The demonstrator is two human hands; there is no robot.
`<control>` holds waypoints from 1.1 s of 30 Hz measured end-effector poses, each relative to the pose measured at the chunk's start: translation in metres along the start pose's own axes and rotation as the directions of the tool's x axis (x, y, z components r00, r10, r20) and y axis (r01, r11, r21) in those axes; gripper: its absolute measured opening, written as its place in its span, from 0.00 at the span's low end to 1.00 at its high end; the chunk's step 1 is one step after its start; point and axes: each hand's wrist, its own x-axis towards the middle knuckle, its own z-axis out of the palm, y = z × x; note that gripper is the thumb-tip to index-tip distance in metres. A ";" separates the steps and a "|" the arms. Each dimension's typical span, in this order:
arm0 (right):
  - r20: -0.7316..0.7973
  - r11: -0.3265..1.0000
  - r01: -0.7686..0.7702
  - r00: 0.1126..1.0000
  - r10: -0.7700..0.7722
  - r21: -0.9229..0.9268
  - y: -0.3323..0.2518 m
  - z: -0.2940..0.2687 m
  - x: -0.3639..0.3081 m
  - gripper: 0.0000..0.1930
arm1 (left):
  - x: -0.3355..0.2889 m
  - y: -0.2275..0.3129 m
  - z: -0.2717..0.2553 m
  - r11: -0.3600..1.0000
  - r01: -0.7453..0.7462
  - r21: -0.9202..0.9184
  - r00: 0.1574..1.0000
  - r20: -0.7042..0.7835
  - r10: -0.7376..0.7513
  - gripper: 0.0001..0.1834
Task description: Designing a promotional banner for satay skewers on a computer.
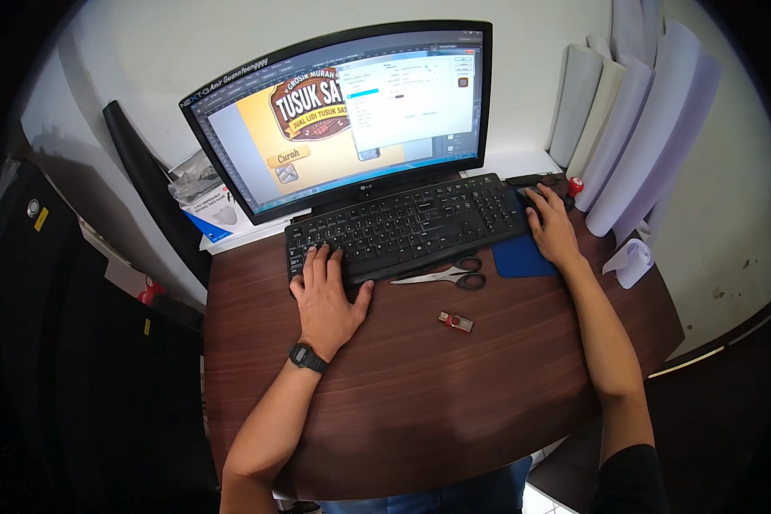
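Note:
My left hand [327, 295] lies over the lower left corner of a black keyboard [403, 224]. Its fingers are spread on the keys, and the thumb rests by the front edge. On a blue mouse pad [522, 259], right of the keyboard, my right hand [553, 230] curves over what appears to be a dark computer mouse, mostly hidden beneath it. Behind the keyboard stands a black monitor [300, 171] showing a design program with a pale dialog window open over a yellow-orange layout.
Scissors [445, 273] with black handles lie against the keyboard's front edge. Nearer on the brown desk [437, 403] is a red and silver USB stick [456, 322]. A red-topped stamp [574, 188], a curled paper roll [632, 262] and tall rolls [617, 128] stand at right.

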 end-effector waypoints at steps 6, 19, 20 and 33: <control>-0.033 0.999 0.038 0.999 -0.039 -0.007 0.002 0.003 0.001 0.22 | 0.000 0.000 0.000 1.000 0.002 0.012 1.000 0.008 -0.002 0.39; -0.194 0.970 0.205 0.954 -0.227 -0.127 -0.037 -0.014 -0.004 0.20 | 0.000 0.002 0.001 1.000 -0.002 -0.005 1.000 0.006 0.002 0.39; -0.188 0.959 0.269 0.941 -0.281 -0.087 -0.044 -0.014 -0.006 0.19 | 0.000 0.003 0.002 1.000 -0.003 0.002 1.000 0.001 0.003 0.38; -0.064 0.955 0.297 0.953 -0.297 -0.010 -0.064 -0.003 -0.012 0.10 | 0.002 0.001 -0.001 0.999 -0.015 0.029 1.000 0.027 0.015 0.38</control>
